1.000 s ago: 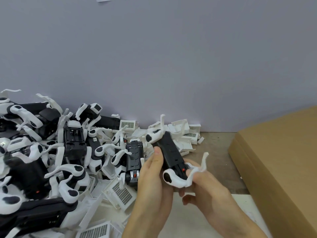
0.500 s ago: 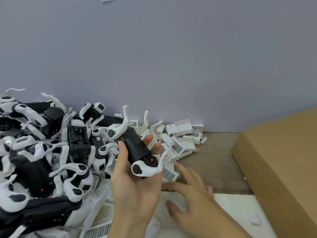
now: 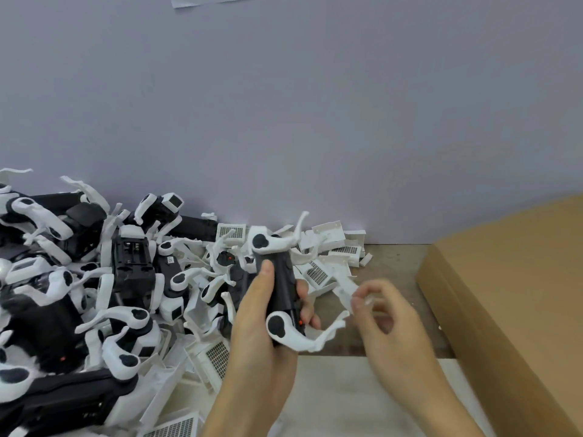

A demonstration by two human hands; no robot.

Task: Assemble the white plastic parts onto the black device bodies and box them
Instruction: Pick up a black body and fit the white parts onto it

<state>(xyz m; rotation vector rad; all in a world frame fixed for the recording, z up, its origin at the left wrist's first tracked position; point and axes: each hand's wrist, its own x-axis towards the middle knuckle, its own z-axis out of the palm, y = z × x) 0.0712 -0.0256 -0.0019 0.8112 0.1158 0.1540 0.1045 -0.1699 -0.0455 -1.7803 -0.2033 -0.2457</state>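
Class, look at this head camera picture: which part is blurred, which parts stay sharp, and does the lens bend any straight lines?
Head view: the right hand is smeared by motion blur, so what it pinches is unclear; the left hand and the black device body it grips are sharp; the cardboard box edges slant from wide-angle distortion; lighting is soft, without glare.

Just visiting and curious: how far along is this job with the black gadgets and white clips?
Partly done, it seems. The black gadget gripped in the left hand already wears white curved clips at both ends. The right hand is blurred and seems to pinch a small white piece. Left: the big pile of gadgets and loose white parts, and boxing; nothing shows inside the cardboard box.
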